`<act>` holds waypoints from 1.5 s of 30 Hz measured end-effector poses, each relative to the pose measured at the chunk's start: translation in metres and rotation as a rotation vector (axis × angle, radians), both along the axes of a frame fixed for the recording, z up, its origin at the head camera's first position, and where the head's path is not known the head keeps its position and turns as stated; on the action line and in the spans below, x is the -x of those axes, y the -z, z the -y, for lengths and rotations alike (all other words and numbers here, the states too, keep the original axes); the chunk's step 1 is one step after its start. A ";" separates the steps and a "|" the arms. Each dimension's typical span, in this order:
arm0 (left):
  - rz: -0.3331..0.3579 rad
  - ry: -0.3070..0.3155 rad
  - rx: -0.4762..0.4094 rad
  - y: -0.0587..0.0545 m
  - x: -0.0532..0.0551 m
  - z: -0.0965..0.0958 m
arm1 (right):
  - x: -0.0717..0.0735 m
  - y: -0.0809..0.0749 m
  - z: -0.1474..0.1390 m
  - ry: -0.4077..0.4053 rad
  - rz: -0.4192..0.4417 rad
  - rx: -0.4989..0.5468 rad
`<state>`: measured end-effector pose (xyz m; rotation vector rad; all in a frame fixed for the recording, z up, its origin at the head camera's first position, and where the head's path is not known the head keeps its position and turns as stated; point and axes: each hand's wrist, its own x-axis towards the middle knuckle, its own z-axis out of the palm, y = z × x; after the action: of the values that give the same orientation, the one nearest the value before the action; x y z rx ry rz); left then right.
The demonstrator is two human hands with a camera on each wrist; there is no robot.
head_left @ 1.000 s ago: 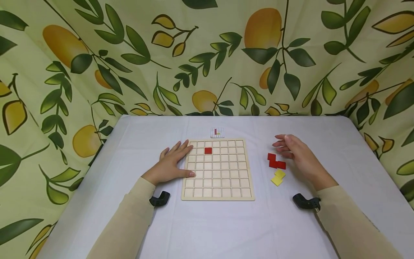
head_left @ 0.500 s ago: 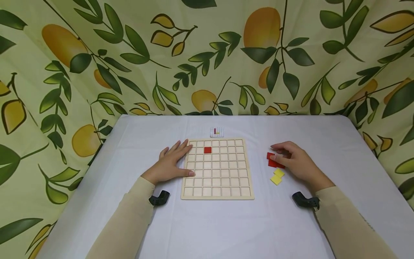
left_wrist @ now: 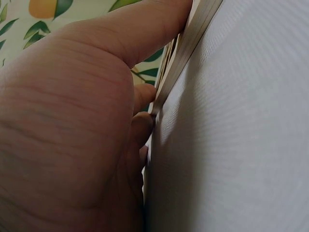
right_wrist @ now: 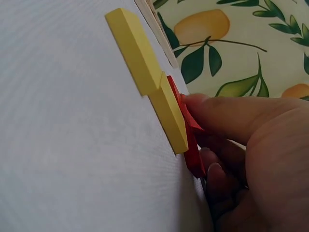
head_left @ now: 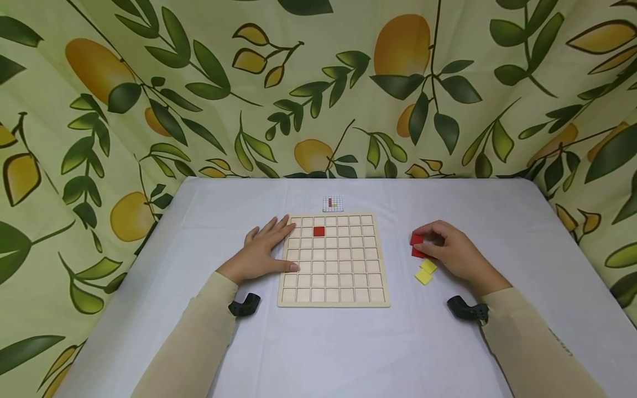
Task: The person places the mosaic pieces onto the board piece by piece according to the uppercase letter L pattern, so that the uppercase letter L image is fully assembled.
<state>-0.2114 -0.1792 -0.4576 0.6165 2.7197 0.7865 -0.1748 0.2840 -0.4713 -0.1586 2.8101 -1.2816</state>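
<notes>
Head view puts the pale wooden board (head_left: 334, 304) between my two hands, so I place everything by it. My left hand (head_left: 262, 247) lies along the board's left side with fingers and thumb spread, their tips on its rim; I take that wide hold to be for keeping the board from sliding on the cloth (head_left: 338, 348). One seated red tile (head_left: 319, 231) fills a cell of the board, second row from the far edge. Well to the board's right, my right hand (head_left: 455, 251) pinches a second piece, the tilted red tile (right_wrist: 191, 117), between thumb and fingers, close against another red tile (right_wrist: 194, 162); a grip by the edges seems to suit something so flat. Two yellow tiles (head_left: 424, 276) lie touching each other, also right of the board and nearer me than the red ones, probably set there for that hand's easy reach. Just beyond the board's far edge rests a small printed card (head_left: 333, 204), a grid with red and yellow marks, likely put there where neither hand covers it.
</notes>
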 end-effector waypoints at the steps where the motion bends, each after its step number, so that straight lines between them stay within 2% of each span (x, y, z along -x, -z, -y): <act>1: 0.000 0.002 -0.001 0.000 0.000 0.000 | -0.001 0.000 0.000 0.012 0.002 0.006; 11: -0.003 0.009 -0.003 0.002 0.000 0.000 | -0.006 0.000 0.002 0.064 -0.041 0.023; 16: -0.001 0.009 -0.001 0.001 0.001 0.000 | -0.006 -0.005 0.004 0.078 -0.063 0.032; 23: 0.001 -0.004 0.002 0.002 0.002 -0.001 | -0.008 -0.016 0.009 0.092 -0.049 0.062; 36: -0.017 0.012 -0.003 0.003 0.002 0.003 | -0.015 -0.038 0.038 -0.004 -0.018 0.235; 45: -0.005 0.016 -0.011 0.000 0.000 0.002 | -0.012 -0.042 0.072 -0.120 -0.097 0.267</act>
<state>-0.2118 -0.1815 -0.4577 0.6428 2.7135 0.7976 -0.1626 0.2119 -0.4293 -0.4031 2.6437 -1.6544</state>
